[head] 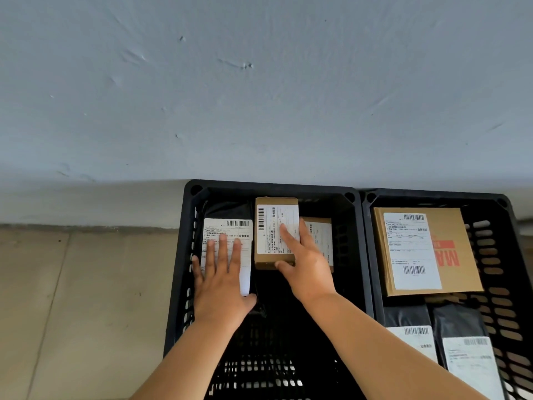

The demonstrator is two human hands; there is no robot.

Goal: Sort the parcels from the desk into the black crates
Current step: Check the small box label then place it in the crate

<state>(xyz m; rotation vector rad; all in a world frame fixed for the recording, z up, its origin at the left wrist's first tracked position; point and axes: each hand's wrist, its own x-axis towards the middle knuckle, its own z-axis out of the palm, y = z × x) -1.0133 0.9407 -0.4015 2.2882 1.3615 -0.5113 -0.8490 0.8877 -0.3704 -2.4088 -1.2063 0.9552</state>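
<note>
Two black crates stand side by side against the wall. In the left crate (184,255) lies a black bag parcel (230,210) with a white label; my left hand (220,281) rests flat on it, fingers straight. Beside it stands a small cardboard box (272,226) with a label. My right hand (302,261) holds this box, thumb at its near edge and fingers over its top right side. Another small box (321,238) sits partly hidden behind that hand. The right crate (372,255) holds a flat cardboard parcel (450,243) and two black bag parcels (461,336).
A grey-blue wall (259,82) rises right behind the crates. Beige tiled floor (72,298) lies to the left of the left crate. The near part of the left crate shows its bare slotted bottom (259,368).
</note>
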